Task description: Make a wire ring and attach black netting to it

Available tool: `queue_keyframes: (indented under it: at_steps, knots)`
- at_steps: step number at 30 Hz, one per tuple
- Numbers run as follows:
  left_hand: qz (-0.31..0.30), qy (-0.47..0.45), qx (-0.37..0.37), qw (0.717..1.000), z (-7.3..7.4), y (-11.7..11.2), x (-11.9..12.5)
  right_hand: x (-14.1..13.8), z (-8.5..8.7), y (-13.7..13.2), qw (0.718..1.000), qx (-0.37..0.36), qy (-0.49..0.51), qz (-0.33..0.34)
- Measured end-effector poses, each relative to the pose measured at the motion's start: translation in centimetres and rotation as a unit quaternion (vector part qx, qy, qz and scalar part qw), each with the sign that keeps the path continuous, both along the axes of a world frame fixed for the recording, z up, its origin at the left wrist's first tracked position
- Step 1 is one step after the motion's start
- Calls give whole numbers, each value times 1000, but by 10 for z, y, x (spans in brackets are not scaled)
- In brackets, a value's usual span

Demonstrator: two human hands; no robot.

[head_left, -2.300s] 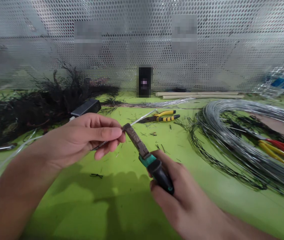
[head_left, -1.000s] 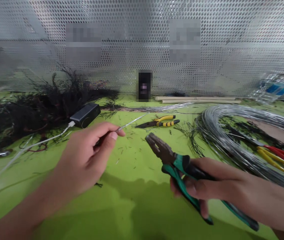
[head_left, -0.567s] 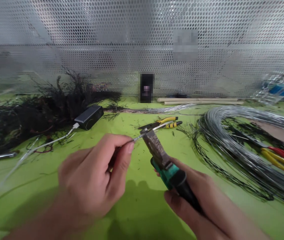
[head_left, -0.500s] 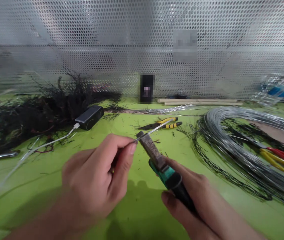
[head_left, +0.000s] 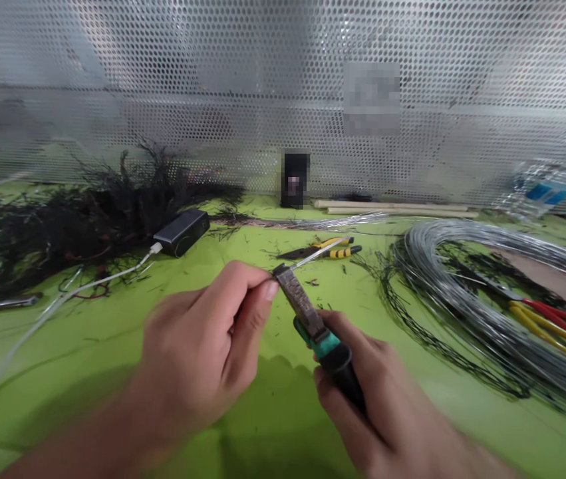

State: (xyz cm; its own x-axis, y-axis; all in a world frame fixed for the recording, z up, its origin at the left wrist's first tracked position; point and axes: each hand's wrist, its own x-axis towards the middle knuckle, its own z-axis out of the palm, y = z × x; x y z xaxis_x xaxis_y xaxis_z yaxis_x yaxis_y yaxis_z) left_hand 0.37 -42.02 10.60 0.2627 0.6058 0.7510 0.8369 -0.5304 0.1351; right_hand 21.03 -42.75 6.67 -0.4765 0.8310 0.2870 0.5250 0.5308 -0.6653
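Head view: rough metal pliers [head_left: 323,340] pinch slender silvery wire [head_left: 317,254]

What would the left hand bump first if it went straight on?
Probably the green-and-black pliers, at the metal tip just ahead of the left hand; depth is hard to judge.

The left forearm [head_left: 93,426] slants up from the lower left, blurred, to the left hand [head_left: 203,339], whose bent index finger [head_left: 240,283] and thumb [head_left: 255,313] close in a pinch; the remaining fingers are mostly hidden. From the lower right comes the right forearm [head_left: 452,452], ending in the right hand [head_left: 372,386], curled in a closed grip, its thumb on the side facing the left hand. The two hands are near each other, not touching.
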Motion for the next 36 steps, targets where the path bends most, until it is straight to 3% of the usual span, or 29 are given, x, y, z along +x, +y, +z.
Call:
queue_keyframes:
  at_steps: [8, 11, 14, 17, 19, 21, 23, 25, 27, 30, 36]
  knots:
    - [-9, 9, -1, 1000, 1, 8, 0, 1, -6, 11, 997, -72, 21, -9]
    - [-2, 7, -7, 1000, 2, 12, -1, 9, 2, 17, 977, -205, 63, 18]
    - [6, 9, 20, 1000, 1, 14, -3, 22, 16, 17, 928, -357, 107, 7]
    - [13, 5, 53, 999, 0, 15, -5, 37, 27, 14, 902, -420, 103, -5]
    - [18, 5, 60, 998, 0, 14, -6, 47, 27, 11, 903, -419, 91, 15]
    - [22, 10, 62, 998, -1, 13, -7, 55, 21, 9, 930, -364, 58, 6]
    - [24, 19, 75, 997, -2, 12, -7, 59, 11, 10, 972, -230, 8, -48]
    - [33, 27, 90, 995, -4, 10, -6, 56, 0, 13, 993, -66, -33, -92]
    - [53, 31, 99, 993, -7, 8, -4, 47, -10, 17, 991, 62, -59, -107]
    - [80, 25, 108, 991, -11, 4, 1, 29, -21, 19, 970, 182, -93, -132]
    - [61, 1, 83, 995, -17, 5, 9, 6, -35, 15, 951, 258, -79, -151]
